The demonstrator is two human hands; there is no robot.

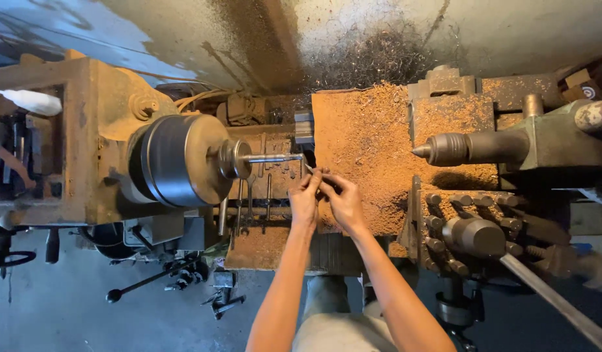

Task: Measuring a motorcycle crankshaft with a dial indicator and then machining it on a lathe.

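Note:
A thin steel rod (271,158) sticks out to the right from the round chuck (183,160) of an old lathe. My left hand (305,194) and my right hand (340,199) meet just below the rod's free end. Their fingertips pinch a small metal piece (309,169) that touches the tip of the rod. What the piece is, I cannot tell. Both forearms reach up from the bottom of the view.
The carriage (366,143) right of my hands is covered in brown chips. The tailstock centre (444,148) points left. A tool post (473,234) with bolt heads and a long handle (555,300) sits lower right. Wrenches (249,202) hang below the rod.

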